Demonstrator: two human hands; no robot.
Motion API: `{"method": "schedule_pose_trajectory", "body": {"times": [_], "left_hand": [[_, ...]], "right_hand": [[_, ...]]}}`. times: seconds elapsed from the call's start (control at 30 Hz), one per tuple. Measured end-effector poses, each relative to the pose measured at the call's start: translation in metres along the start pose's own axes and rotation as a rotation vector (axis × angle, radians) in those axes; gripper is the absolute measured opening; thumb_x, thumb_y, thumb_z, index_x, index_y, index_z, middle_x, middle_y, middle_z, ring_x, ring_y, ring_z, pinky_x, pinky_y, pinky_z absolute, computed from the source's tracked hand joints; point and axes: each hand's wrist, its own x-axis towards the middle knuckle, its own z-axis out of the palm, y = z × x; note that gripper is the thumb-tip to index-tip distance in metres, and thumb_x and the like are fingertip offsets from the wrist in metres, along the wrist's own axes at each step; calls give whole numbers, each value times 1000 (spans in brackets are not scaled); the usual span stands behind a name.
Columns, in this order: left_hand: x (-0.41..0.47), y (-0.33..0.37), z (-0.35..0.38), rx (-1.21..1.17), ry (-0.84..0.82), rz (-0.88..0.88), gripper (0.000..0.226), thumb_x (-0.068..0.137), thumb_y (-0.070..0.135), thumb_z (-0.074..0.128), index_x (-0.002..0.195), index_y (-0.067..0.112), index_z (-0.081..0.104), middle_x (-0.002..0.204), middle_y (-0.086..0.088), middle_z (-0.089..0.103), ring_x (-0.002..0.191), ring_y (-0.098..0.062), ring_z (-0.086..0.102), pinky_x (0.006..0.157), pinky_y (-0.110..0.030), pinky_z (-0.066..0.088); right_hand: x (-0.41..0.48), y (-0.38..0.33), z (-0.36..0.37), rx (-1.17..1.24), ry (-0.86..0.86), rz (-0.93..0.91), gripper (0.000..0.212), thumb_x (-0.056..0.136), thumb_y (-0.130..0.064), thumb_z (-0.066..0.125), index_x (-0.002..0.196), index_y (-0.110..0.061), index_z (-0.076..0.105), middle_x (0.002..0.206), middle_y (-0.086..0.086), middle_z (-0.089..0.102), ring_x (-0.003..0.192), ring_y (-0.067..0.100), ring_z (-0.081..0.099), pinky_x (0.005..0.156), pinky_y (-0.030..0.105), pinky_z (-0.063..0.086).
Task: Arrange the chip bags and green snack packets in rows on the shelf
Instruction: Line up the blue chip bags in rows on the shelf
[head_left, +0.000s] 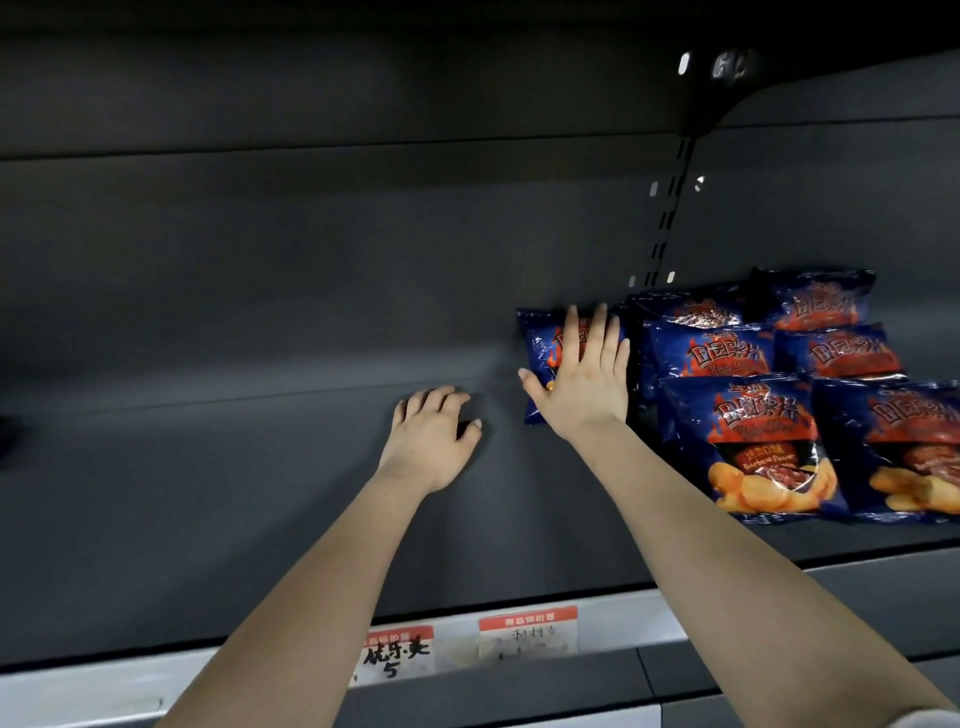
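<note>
1. Head view: our right hand (584, 382) lies flat, fingers spread, on one blue chip bag (540, 343) far back on the shelf (260, 467).
2. Our left hand (428, 441) rests on the shelf nearby, fingers loosely curled, holding nothing.
3. We see the other chip bags (748, 431) in rows just to the right.

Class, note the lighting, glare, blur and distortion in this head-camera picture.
Head view: dim, the shelf dark grey; glare streaks on the chip bags; the shelf's lines bow with the wide lens; the price tags are blurred; the left hand and right hand are sharp.
</note>
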Motion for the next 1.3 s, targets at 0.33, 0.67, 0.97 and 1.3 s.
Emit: {"method": "schedule_pose_trajectory", "body": {"times": [0.33, 0.67, 0.97, 1.3], "left_hand": [[-11, -9, -9, -3, 6, 61, 48, 100, 38, 24, 144, 20, 27, 150, -2, 31, 142, -22, 16, 119, -43, 2], [-93, -158, -76, 35, 93, -172, 46, 101, 38, 26, 143, 21, 29, 151, -4, 27, 142, -25, 17, 119, -41, 4], [-192, -307, -137, 93, 193, -486, 46, 100, 39, 30, 141, 19, 35, 149, -5, 34, 139, -28, 24, 117, -40, 11], [-273, -417, -167, 70, 225, -643, 36, 99, 33, 33, 130, 22, 49, 133, -2, 50, 126, -27, 40, 108, -35, 25]], "right_hand": [[-30, -34, -39, 112, 107, -183, 69, 94, -54, 30, 152, -22, 13, 160, 11, 4, 147, 31, 3, 116, 51, 7], [-55, -203, -32, 332, -39, -407, 60, 99, -42, 35, 152, -21, 15, 160, 7, -1, 147, 26, -2, 117, 50, 0], [-101, -391, -33, 475, -134, -711, 59, 100, -41, 35, 152, -20, 17, 160, 8, -2, 147, 27, -2, 118, 48, 1], [-123, -534, -25, 519, -192, -840, 69, 96, -49, 39, 151, -10, 20, 159, 11, 9, 145, 35, 8, 117, 48, 9]]}}
